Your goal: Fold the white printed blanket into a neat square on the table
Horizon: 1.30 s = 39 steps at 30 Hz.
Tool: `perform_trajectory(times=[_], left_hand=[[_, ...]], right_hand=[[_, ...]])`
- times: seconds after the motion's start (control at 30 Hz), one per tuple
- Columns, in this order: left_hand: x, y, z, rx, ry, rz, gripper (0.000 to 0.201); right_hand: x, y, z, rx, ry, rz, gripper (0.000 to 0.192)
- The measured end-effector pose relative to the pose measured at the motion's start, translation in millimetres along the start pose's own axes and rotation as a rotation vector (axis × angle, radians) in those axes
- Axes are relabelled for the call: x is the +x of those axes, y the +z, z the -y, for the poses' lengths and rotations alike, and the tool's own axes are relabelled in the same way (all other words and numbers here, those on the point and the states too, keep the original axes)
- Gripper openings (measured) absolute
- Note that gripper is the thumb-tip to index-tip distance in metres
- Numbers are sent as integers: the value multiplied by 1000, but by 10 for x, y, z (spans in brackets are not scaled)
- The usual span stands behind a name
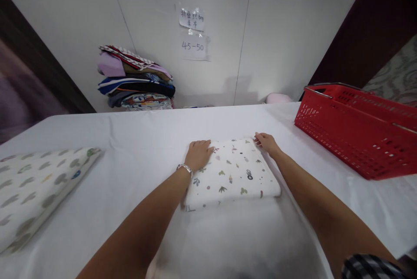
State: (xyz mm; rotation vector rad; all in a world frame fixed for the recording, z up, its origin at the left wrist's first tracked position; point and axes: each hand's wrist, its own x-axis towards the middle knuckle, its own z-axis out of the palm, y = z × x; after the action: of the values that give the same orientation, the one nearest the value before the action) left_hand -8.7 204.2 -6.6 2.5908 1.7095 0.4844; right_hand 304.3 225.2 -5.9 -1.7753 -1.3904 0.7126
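Both hands are down on the folded printed cloth (233, 172), a white square dotted with small leaves and shapes, lying in the middle of the frame on the white-covered table (146, 140). The left hand (199, 153) lies flat on the far left corner, fingers spread and pressed to the fabric, gripping nothing, with a silver bracelet (185, 168) at the wrist. The right hand (266, 142) sits at the far right corner, fingers lightly curled over the edge; whether they pinch the fabric or only rest on it, I cannot tell.

The bundle looks neatly squared, its near edge thick and rounded. To my eye this is a smoothing and squaring step, and doing it well calls for even pressure from both palms and corners kept in line, so the layers do not slide apart.

At the left edge of the frame lies a larger folded cloth with grey-green leaves (35, 188). At the right stands a red plastic basket (358, 131), well apart from the hands. In the upper left a stack of folded clothes (135, 79) rests against the wall, and paper notes (193, 31) are taped at upper centre.
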Motion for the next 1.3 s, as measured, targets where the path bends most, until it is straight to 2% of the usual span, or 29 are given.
perform_trajectory(times=[0.2,0.3,0.6,0.7,0.87,1.1,1.3], left_hand=[[-9,-29,-12,-10,-1,6,41],[-10,-44,-20,-3,-7,11,40],[-10,-53,-27,4,-11,20,41],[-10,-51,-27,7,-8,18,40],[-9,-54,-27,10,-3,15,39],[-2,-44,-25,14,-13,20,40],[-8,-52,-22,3,-10,21,40]], right_hand=[[-168,93,64,-235,-28,11,44],[-166,146,97,-297,-55,20,37],[-168,214,105,-297,-168,-132,29],[-200,186,131,-282,-129,-163,34],[-196,155,85,-208,-57,-129,34],[-172,175,14,-115,-194,-107,16],[-200,148,21,-155,-277,-61,16]])
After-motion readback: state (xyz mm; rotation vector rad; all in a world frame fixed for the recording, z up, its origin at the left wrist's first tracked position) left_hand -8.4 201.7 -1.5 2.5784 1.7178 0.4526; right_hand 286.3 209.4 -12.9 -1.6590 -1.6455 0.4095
